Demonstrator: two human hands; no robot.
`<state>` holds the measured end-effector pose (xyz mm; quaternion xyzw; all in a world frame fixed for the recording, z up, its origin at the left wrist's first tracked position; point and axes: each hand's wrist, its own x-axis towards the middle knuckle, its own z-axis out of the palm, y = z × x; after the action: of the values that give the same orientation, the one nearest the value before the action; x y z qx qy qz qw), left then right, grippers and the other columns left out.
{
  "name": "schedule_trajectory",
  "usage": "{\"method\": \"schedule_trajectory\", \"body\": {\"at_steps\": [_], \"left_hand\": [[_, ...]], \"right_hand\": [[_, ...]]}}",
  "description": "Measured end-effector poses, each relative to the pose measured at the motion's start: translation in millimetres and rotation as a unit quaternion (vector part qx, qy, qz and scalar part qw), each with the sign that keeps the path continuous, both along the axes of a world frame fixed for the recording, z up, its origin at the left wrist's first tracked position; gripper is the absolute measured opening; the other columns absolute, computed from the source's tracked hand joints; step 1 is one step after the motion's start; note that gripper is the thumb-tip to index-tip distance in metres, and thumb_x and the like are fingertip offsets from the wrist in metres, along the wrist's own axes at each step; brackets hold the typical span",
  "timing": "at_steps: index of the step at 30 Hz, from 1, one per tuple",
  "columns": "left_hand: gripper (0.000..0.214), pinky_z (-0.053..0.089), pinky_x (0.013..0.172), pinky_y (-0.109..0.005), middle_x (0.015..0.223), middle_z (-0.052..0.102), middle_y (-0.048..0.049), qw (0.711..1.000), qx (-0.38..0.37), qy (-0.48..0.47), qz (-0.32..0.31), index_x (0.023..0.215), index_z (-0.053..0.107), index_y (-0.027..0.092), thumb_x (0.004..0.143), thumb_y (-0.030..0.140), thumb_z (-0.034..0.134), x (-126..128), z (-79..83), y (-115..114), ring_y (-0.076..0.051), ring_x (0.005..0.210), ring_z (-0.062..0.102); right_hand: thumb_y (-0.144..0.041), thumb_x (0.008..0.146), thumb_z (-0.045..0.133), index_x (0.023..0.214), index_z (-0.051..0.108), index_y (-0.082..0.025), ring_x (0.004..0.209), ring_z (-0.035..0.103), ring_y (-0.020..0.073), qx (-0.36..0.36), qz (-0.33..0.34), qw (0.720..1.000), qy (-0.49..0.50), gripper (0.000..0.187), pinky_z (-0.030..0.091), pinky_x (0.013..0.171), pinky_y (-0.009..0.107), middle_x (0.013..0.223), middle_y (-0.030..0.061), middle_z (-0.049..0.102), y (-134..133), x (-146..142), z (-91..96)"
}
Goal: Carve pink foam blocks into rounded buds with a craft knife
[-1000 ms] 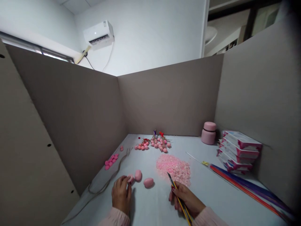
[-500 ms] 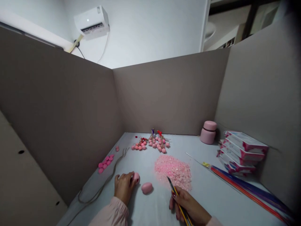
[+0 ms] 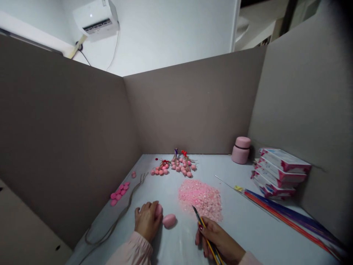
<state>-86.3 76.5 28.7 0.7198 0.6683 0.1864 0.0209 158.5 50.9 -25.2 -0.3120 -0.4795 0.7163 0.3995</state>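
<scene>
My left hand (image 3: 147, 221) rests on the table with its fingers curled round a smooth pink egg (image 3: 158, 210), partly hidden by them. Just right of it, a second pink egg (image 3: 169, 221) lies on its side, untouched. My right hand (image 3: 211, 237) grips a slim yellow-and-black utility knife (image 3: 202, 223), its blade pointing up and to the left. The blade tip is over the near left edge of a spread pile of pink chips (image 3: 201, 198).
Bundles of small pink balls (image 3: 183, 167) lie at the back. Flat pink pieces (image 3: 119, 194) and a looped cord (image 3: 124, 211) are left. A pink jar (image 3: 241, 151), stacked boxes (image 3: 281, 171) and coloured strips (image 3: 281, 213) stand or lie right. Grey partitions (image 3: 190, 106) enclose the table.
The camera view has shifted slightly, so everything sits a little further left. My left fingers have closed further over the pink egg. The knife stays in my right hand.
</scene>
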Motion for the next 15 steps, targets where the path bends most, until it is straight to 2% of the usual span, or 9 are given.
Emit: {"method": "schedule_trajectory", "body": {"at_steps": [3, 6, 8, 11, 13, 14, 15], "left_hand": [[0.037, 0.032, 0.09, -0.05, 0.09, 0.073, -0.0133, 1.0, 0.007, 0.003, 0.002, 0.115, 0.054, 0.009, 0.088, 0.026, 0.034, 5.2, 0.0, 9.3, -0.027, 0.089, 0.065], [0.035, 0.037, 0.083, -0.05, 0.084, 0.073, -0.0131, 1.0, 0.008, 0.007, 0.002, 0.097, 0.063, 0.012, 0.09, 0.029, 0.032, 5.7, 3.3, 24.6, -0.029, 0.084, 0.065], [0.03, 0.038, 0.079, -0.054, 0.097, 0.07, -0.0183, 1.0, 0.02, 0.008, 0.015, 0.09, 0.066, 0.013, 0.087, 0.026, 0.039, 5.3, 6.7, 29.5, -0.036, 0.095, 0.061], [0.035, 0.037, 0.083, -0.058, 0.12, 0.058, -0.025, 0.998, 0.057, -0.012, 0.025, 0.105, 0.062, 0.008, 0.088, 0.021, 0.034, 9.0, 8.0, 19.6, -0.039, 0.111, 0.051], [0.036, 0.04, 0.091, -0.049, 0.12, 0.059, -0.0204, 0.996, 0.068, -0.038, -0.032, 0.113, 0.057, 0.009, 0.089, 0.026, 0.036, 15.9, 2.6, 4.1, -0.03, 0.111, 0.053], [0.035, 0.043, 0.091, -0.042, 0.117, 0.062, -0.0163, 0.994, 0.066, -0.052, -0.075, 0.114, 0.056, 0.012, 0.086, 0.029, 0.046, 20.2, -2.2, -3.9, -0.026, 0.109, 0.056], [0.034, 0.049, 0.084, -0.034, 0.107, 0.068, -0.0103, 0.989, 0.058, -0.065, -0.118, 0.11, 0.059, 0.016, 0.079, 0.03, 0.056, 24.4, -8.0, -10.5, -0.022, 0.099, 0.062]], "right_hand": [[-0.067, 0.072, 0.061, 0.08, 0.041, -0.02, 0.035, 0.052, 0.0054, -0.002, 0.005, 1.0, -0.006, 0.052, 0.032, 0.03, 0.012, 0.067, 0.0014, 0.065, -0.2, -0.5, 1.6], [-0.067, 0.071, 0.061, 0.079, 0.04, -0.02, 0.036, 0.053, 0.0055, -0.005, 0.005, 1.0, -0.006, 0.052, 0.03, 0.029, 0.011, 0.066, 0.0012, 0.065, 0.0, -0.6, 2.7], [-0.067, 0.07, 0.062, 0.079, 0.04, -0.02, 0.036, 0.053, 0.0056, -0.007, 0.003, 1.0, -0.003, 0.053, 0.03, 0.029, 0.011, 0.066, 0.0012, 0.065, 0.0, -0.7, 2.8], [-0.067, 0.07, 0.062, 0.079, 0.039, -0.02, 0.036, 0.053, 0.0057, -0.011, 0.0, 1.0, 0.003, 0.053, 0.03, 0.029, 0.011, 0.066, 0.001, 0.065, 0.1, -1.2, 2.6], [-0.066, 0.07, 0.063, 0.079, 0.039, -0.02, 0.036, 0.053, 0.0058, -0.012, -0.002, 1.0, 0.006, 0.053, 0.031, 0.029, 0.011, 0.066, 0.0008, 0.064, 0.2, -1.6, 2.8], [-0.066, 0.07, 0.063, 0.079, 0.039, -0.02, 0.036, 0.053, 0.0056, -0.011, -0.003, 1.0, 0.008, 0.052, 0.031, 0.029, 0.011, 0.066, 0.0007, 0.064, 0.3, -1.8, 3.0], [-0.066, 0.071, 0.062, 0.079, 0.039, -0.02, 0.035, 0.053, 0.0053, -0.009, -0.003, 1.0, 0.009, 0.052, 0.031, 0.029, 0.011, 0.066, 0.0007, 0.064, 0.2, -2.0, 3.2]]}}
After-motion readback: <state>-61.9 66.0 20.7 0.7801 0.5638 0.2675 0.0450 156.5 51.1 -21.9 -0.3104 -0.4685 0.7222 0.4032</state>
